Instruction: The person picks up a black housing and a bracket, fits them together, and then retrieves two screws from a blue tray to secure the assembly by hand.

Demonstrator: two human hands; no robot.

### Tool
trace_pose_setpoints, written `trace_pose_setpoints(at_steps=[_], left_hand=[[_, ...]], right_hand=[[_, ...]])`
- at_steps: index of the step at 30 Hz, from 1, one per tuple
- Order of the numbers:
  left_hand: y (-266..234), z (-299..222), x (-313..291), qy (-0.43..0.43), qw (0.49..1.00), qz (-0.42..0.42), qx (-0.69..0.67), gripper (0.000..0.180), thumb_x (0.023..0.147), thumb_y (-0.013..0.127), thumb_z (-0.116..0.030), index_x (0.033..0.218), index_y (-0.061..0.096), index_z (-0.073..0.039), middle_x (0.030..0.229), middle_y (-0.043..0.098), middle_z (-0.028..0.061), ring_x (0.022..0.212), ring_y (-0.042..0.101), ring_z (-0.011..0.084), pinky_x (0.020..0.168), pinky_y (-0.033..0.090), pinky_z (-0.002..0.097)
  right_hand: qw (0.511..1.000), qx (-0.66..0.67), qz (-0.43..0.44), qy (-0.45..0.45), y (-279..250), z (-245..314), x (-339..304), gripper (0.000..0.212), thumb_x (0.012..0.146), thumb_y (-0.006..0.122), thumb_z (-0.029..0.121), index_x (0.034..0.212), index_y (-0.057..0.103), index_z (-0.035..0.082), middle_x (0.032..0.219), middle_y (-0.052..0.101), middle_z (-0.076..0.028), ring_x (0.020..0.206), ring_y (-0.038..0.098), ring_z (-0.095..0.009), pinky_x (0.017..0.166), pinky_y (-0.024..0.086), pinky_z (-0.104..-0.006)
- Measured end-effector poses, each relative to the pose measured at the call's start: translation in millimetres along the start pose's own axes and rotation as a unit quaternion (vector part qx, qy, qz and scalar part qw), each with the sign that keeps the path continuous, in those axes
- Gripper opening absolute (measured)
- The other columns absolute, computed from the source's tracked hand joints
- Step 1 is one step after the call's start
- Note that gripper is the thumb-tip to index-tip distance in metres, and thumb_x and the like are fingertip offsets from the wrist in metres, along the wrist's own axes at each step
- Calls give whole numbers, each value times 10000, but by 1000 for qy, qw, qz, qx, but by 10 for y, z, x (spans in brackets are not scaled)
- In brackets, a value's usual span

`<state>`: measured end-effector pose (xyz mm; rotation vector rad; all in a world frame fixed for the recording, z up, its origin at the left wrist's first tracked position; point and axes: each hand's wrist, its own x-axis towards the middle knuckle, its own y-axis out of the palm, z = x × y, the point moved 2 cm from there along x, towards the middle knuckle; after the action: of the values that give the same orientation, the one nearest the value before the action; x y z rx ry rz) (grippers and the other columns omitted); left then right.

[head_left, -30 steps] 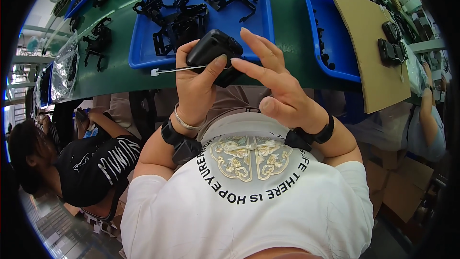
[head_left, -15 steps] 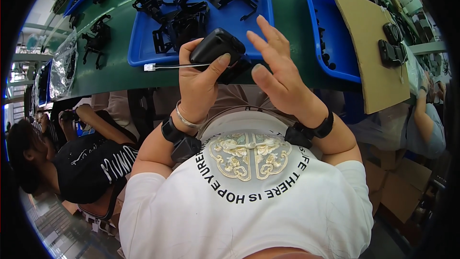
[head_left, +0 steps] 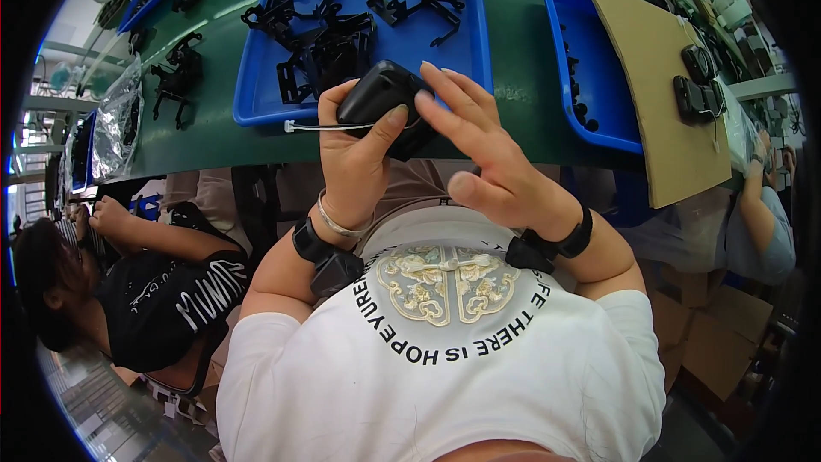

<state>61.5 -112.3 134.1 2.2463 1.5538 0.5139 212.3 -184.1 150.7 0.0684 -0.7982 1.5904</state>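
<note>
Between the thumb and fingers of my left hand (head_left: pixel 355 150) is a black plastic housing (head_left: pixel 376 96), rounded at its upper end. From it a thin white cable (head_left: pixel 329 127) runs left to a small white connector (head_left: pixel 289 127). My right hand (head_left: pixel 487 141) lies against the housing's right side with its fingertips, fingers stretched and thumb apart. What the right palm faces is partly hidden. Just beyond my hands a blue tray (head_left: pixel 248 103) holds several black brackets (head_left: pixel 338 43), piled mostly toward its left.
A second blue tray (head_left: pixel 590 68) with small black parts stands right, beside a cardboard sheet (head_left: pixel 663 103) carrying black cabled units (head_left: pixel 697 94). Left on the green table (head_left: pixel 209 77) are a black bracket piece (head_left: pixel 178 77) and clear plastic bags (head_left: pixel 115 124). A co-worker (head_left: pixel 162 282) sits at left.
My right hand has moved left and its fingertips now touch the housing. The cable's connector has swung slightly to the right. The co-worker at left has raised a hand.
</note>
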Motion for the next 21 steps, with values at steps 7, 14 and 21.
trace_pose_setpoints(at_steps=[7,14,21], left_hand=[[-18,6,35,-1,1000,10,8,429,792,676,11,1127,417,-59,1033,566,70,910,583,131,798,494,246],[20,44,-6,-3,1000,21,-4,434,791,673,17,1131,415,-63,1035,563,69,915,582,131,798,496,247],[78,-15,-26,-28,999,22,-20,436,793,665,25,1135,411,-66,1030,562,71,917,578,130,795,496,250]], right_hand=[[998,-24,-18,47,-48,9,30,713,914,363,552,1363,366,-1,1476,206,-193,1362,161,-340,1091,122,-435],[999,-36,-13,12,27,6,52,744,905,372,566,1377,331,-8,1480,185,-198,1364,159,-343,1092,131,-414],[992,32,-102,66,-115,-117,27,774,897,436,533,1390,262,-37,1474,187,-208,1354,186,-349,1088,163,-401]])
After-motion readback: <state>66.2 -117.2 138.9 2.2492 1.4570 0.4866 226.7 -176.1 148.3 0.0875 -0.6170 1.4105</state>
